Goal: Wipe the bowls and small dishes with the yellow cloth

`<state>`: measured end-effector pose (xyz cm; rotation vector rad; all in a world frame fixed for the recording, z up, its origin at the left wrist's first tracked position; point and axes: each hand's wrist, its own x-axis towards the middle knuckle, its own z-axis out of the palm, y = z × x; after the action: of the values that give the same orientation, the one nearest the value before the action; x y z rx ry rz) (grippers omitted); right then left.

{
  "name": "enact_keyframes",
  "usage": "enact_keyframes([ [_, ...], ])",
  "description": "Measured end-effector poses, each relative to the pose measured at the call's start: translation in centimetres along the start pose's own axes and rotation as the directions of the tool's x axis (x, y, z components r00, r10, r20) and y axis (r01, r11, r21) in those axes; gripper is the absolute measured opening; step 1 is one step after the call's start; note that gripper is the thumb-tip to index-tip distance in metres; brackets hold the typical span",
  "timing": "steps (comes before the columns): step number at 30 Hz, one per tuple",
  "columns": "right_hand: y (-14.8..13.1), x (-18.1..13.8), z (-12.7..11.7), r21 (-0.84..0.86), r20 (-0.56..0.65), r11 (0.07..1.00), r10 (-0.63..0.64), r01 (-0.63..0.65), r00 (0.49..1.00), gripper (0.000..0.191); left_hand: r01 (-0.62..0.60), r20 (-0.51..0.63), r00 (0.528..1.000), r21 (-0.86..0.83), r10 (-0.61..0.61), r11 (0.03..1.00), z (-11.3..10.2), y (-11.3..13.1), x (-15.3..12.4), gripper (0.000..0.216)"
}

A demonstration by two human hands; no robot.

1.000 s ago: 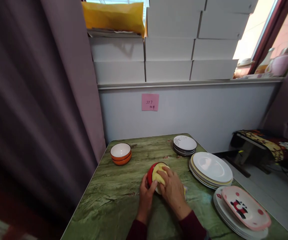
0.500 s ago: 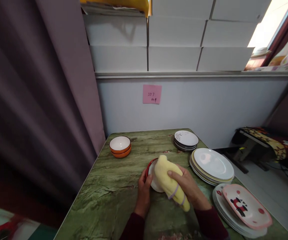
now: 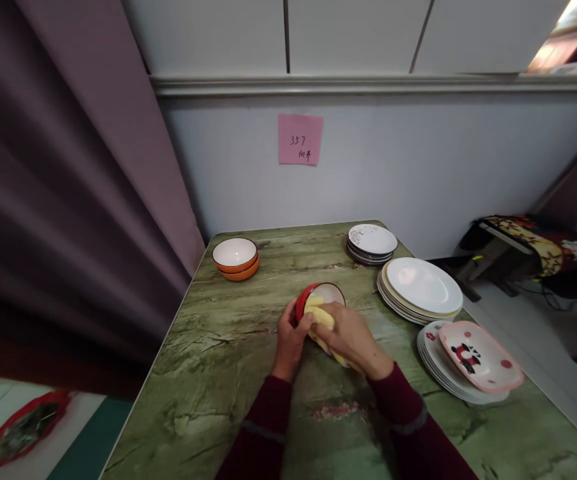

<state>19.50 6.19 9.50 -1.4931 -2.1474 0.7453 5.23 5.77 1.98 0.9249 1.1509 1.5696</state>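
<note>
A red bowl (image 3: 332, 293) with a white inside and dark rim is tilted above the middle of the table. My left hand (image 3: 291, 337) grips it by its left side, thumb near the rim. With my right hand (image 3: 351, 333) I hold a yellow cloth (image 3: 322, 316) bunched against the inside of the bowl. Part of the cloth hangs below my right hand. The fingertips inside the bowl are partly hidden by the cloth.
Two stacked orange bowls (image 3: 235, 259) stand at the back left. Along the right edge are dark-rimmed small plates (image 3: 372, 240), large white plates (image 3: 424, 287), and flower plates (image 3: 431, 357) under a pink panda dish (image 3: 481, 357). A curtain (image 3: 93, 167) hangs at left.
The bowl has tipped so its inside shows more. My right hand has pushed the cloth down into the bowl, and the cloth is more bunched. The view has tilted downward.
</note>
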Motion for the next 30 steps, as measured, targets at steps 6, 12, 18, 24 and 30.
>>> enact_keyframes([
  [6,1.1,-0.1,-1.6,0.761,0.121,0.624,0.130,-0.176,0.984,0.045,0.052,0.023,0.999,-0.187,-0.048,0.981,0.1,0.5,-0.1,0.057],
  [12,1.5,0.1,-2.4,0.216,-0.735,0.931,-0.043,0.293,0.676,0.038,0.031,0.035,0.999,-0.174,-0.025,0.984,0.3,1.1,-0.4,0.059],
  [18,1.1,0.3,-1.6,-0.262,-0.328,0.808,-0.589,0.528,0.739,0.054,-0.070,0.145,0.988,0.075,0.059,0.995,0.3,1.4,-1.1,0.045],
  [24,2.0,0.9,-0.7,-0.037,-0.496,0.904,-0.387,0.427,0.777,0.056,-0.238,0.128,0.967,0.140,0.221,0.961,-0.1,1.3,-1.0,0.051],
  [30,2.3,1.6,1.6,0.823,-0.276,0.568,0.383,0.010,0.882,0.054,-0.264,-0.182,0.942,0.114,0.282,0.958,-0.4,0.1,-0.7,0.053],
])
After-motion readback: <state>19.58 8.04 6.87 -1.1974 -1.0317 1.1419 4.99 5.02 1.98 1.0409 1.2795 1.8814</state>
